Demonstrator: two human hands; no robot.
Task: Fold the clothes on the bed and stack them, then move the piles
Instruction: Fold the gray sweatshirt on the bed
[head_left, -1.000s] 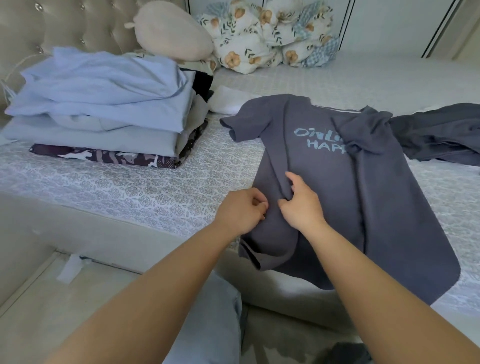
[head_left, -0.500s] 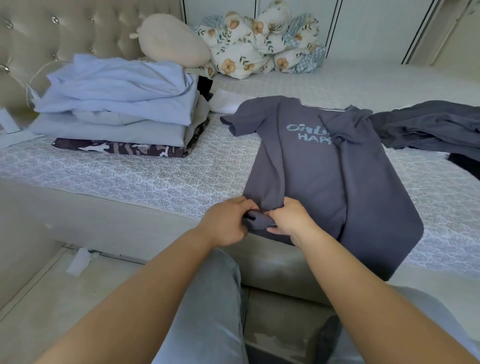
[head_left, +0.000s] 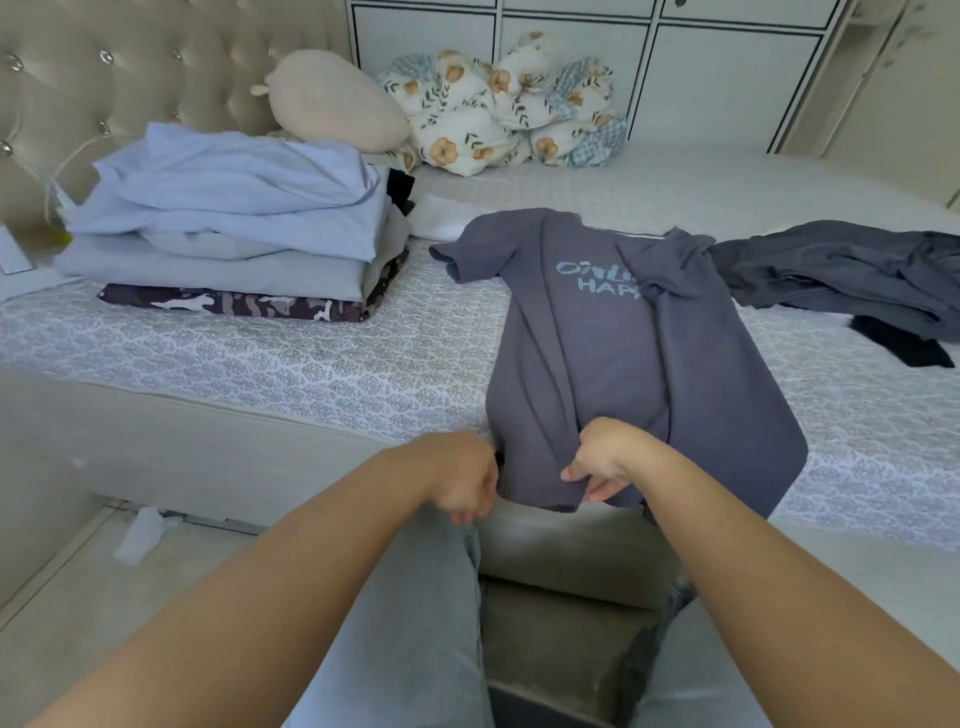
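A dark grey T-shirt (head_left: 613, 358) with pale blue lettering lies face up on the bed (head_left: 322, 358), its right side folded inward and its hem hanging over the near edge. My left hand (head_left: 460, 480) grips the hem at its left corner, fingers curled. My right hand (head_left: 605, 460) pinches the hem a little to the right. A stack of folded clothes (head_left: 234, 228), pale blue on top and a camouflage piece at the bottom, sits at the left by the headboard. Loose dark grey clothing (head_left: 852, 275) lies crumpled at the right.
A beige plush pillow (head_left: 337, 98) and a bundled floral blanket (head_left: 498, 109) lie at the back of the bed. White wardrobe doors (head_left: 701, 67) stand behind. My knees in light jeans (head_left: 410, 623) are below the bed's padded side.
Both hands slid down the shirt from its middle to the hem at the bed's edge and took hold of it. The shirt's lower part has been pulled narrower.
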